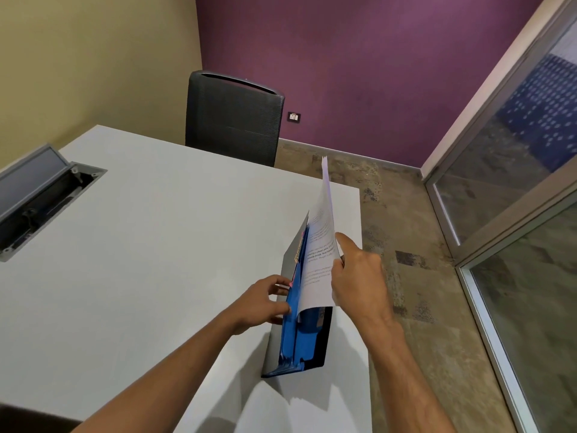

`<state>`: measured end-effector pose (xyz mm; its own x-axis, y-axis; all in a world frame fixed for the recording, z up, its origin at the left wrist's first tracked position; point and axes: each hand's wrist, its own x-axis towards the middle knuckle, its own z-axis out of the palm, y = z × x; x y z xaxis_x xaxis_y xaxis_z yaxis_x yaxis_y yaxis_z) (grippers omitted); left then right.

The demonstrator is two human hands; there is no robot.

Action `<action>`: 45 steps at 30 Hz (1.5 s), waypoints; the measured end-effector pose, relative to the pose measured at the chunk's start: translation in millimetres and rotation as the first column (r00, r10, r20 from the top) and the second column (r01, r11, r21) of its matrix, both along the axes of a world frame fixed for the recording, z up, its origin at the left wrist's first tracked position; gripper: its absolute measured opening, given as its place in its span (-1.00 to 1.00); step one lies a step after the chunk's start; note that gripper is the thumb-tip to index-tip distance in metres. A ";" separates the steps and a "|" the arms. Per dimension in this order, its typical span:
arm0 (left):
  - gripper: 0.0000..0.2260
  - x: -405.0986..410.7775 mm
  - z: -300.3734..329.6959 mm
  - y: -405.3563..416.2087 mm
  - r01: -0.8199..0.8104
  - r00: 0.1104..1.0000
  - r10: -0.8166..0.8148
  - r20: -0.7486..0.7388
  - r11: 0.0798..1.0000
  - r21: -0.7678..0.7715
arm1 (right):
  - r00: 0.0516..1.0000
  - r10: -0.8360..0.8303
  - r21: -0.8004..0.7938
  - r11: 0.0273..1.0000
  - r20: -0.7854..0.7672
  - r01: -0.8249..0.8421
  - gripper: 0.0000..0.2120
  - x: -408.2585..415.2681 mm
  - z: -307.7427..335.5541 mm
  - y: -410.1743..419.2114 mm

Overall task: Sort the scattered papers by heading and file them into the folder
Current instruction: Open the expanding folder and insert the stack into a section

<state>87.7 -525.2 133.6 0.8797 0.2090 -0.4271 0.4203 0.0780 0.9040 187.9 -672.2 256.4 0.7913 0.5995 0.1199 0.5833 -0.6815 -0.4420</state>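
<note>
Head view: right hand (356,276) pinching printed white paper sheets (318,260) over blue-pocketed grey expanding folder (299,332) upright at white counter (156,245) edge, left hand (265,301) gripping pockets apart; loosened grip risks misfiling, crumpling, tipping.

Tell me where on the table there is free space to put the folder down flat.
The widest bare patch of the white table lies between the open cable hatch, the chair and the left hand. It is crowded near the right edge, where both hands hold the folder and papers.
</note>
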 end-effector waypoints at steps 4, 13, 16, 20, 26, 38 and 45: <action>-0.60 1.8 0.9 -9.1 -0.038 0.999 0.038 0.001 0.995 0.088 | 1.000 0.006 -0.007 1.000 -0.030 -0.006 -0.61 -14.4 -0.4 -0.9; -0.51 2.6 8.2 -11.7 -0.062 0.998 0.061 0.010 0.971 0.232 | 0.987 0.014 -0.091 0.995 -0.159 -0.029 -0.49 -42.1 -9.2 -7.7; -0.49 0.5 8.6 -11.3 -0.060 0.998 0.058 0.017 0.956 0.289 | 0.982 0.029 -0.097 0.994 -0.187 -0.048 -0.45 -48.6 -2.5 -11.2; -0.48 -1.1 8.4 -12.4 -0.058 0.998 0.056 0.014 0.951 0.304 | 0.979 0.025 -0.191 0.979 -0.201 -0.065 -0.35 -58.0 0.3 -11.2; -0.48 -2.1 9.0 -10.9 -0.072 0.997 0.072 0.012 0.942 0.328 | 0.970 0.012 -0.305 0.948 -0.244 -0.088 -0.30 -63.8 -5.5 -6.3; -0.47 0.5 13.1 -17.4 -0.061 0.998 0.056 0.024 0.918 0.391 | 0.956 -0.022 -0.255 0.965 -0.291 -0.055 -0.37 -41.8 4.5 -5.3; -0.54 -1.4 10.2 -13.7 -0.081 0.997 0.078 0.023 0.918 0.388 | 0.956 -0.049 -0.228 0.974 -0.290 -0.019 -0.47 -47.3 -24.3 13.3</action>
